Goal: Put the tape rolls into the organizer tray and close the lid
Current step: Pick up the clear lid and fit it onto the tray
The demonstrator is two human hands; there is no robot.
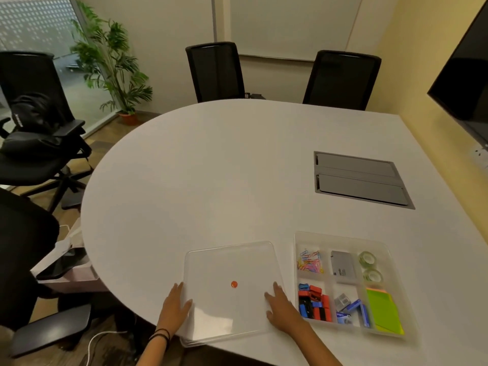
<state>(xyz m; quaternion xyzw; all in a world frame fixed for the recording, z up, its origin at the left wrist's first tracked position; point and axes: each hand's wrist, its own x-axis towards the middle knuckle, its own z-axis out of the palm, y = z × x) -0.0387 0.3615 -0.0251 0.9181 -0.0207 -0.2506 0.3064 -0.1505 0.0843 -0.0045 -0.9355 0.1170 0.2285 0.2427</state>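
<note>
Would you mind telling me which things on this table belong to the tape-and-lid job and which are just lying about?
Part of the job:
- tape rolls, already in the tray
- organizer tray
- clear lid, held by left hand and right hand

Just lying about:
- paper clips
- binder clips
- green sticky notes
- grey cable hatch

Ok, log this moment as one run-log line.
tape rolls: in organizer tray, far-right compartment | lid: off, flat on table, left of tray | left hand, right hand: on lid's side edges | next: close lid
</note>
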